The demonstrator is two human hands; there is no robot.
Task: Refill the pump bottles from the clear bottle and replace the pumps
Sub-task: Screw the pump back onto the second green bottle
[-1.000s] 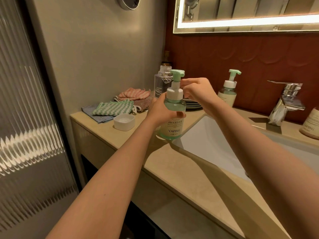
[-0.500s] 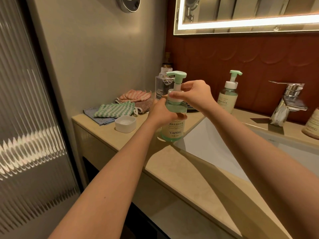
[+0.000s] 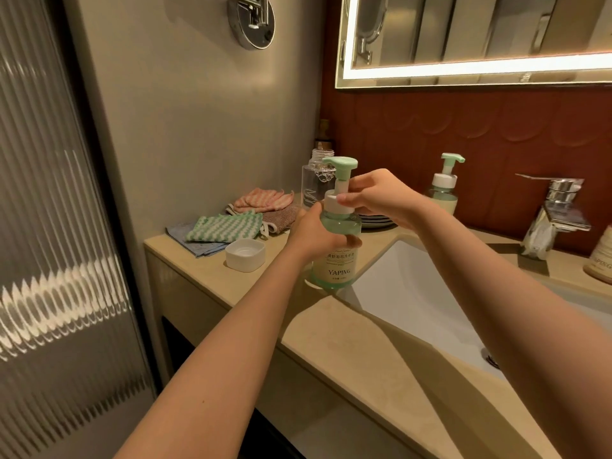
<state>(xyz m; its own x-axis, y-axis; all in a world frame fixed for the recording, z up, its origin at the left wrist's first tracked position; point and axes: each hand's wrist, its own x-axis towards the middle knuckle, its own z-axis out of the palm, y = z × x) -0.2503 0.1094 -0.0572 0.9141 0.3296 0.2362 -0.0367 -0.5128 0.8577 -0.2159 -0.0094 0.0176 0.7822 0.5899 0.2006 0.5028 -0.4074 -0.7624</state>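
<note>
A green pump bottle labelled YAPING (image 3: 337, 266) stands on the counter at the basin's left corner. My left hand (image 3: 313, 235) grips its body from the left. My right hand (image 3: 374, 197) pinches the white collar of its green pump (image 3: 340, 167), which sits on the bottle's neck. Behind it stands the clear bottle (image 3: 314, 183), uncapped, partly hidden by the pump. Its white cap (image 3: 245, 254) lies upside down on the counter to the left. A second green pump bottle (image 3: 444, 190) with its pump on stands at the back by the red wall.
Folded cloths (image 3: 231, 223) lie at the counter's back left. Dark plates (image 3: 376, 220) are stacked behind my right hand. The white basin (image 3: 414, 299) is sunk into the beige counter (image 3: 205, 270), with a chrome tap (image 3: 553, 213) at the back right and a jar (image 3: 601, 260) beside it.
My right hand has dropped from the pump's stem onto its white collar and turned on it. The bottle stays in my left hand at the same spot.
</note>
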